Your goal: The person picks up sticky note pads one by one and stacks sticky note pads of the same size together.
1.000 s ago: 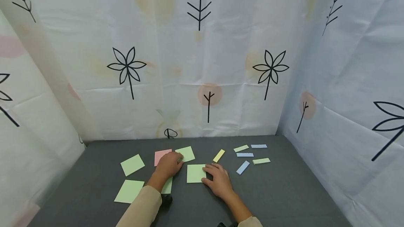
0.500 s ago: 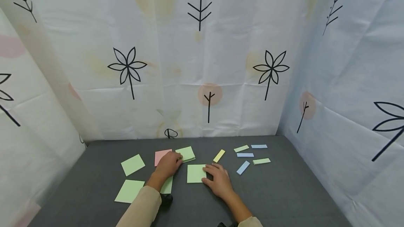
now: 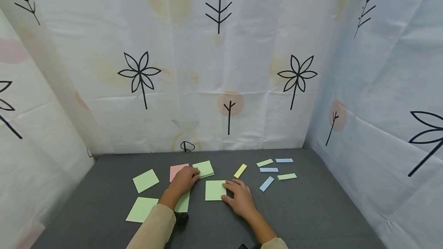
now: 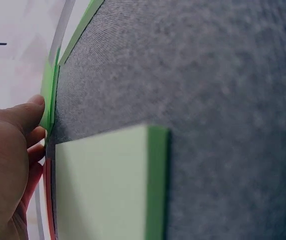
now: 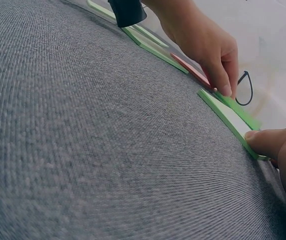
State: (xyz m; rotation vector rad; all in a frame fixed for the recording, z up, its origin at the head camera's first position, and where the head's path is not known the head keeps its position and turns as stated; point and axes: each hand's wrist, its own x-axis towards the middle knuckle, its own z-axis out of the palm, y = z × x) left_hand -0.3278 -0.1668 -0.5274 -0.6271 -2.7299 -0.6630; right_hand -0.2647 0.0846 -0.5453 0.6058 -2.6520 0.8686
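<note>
At the back, my left hand pinches the left edge of a green sticky note pad between thumb and fingertips. A thin layer stands apart from the rest along its near edge; in the left wrist view this pad shows a narrow split. My right hand holds a second green pad by its right side, the thumb on its near edge. Under my left forearm lies another green pad, partly hidden in the head view. A pink pad sits just behind my left hand.
Two more green pads lie at the left. On the right are several narrow paper strip pads: a yellow one, blue ones and green ones. White patterned cloth walls in the grey table behind and at both sides.
Along the near edge of the back green pad, a layer has parted from those below. My left hand has shifted very slightly left; the right hand has stayed put.
</note>
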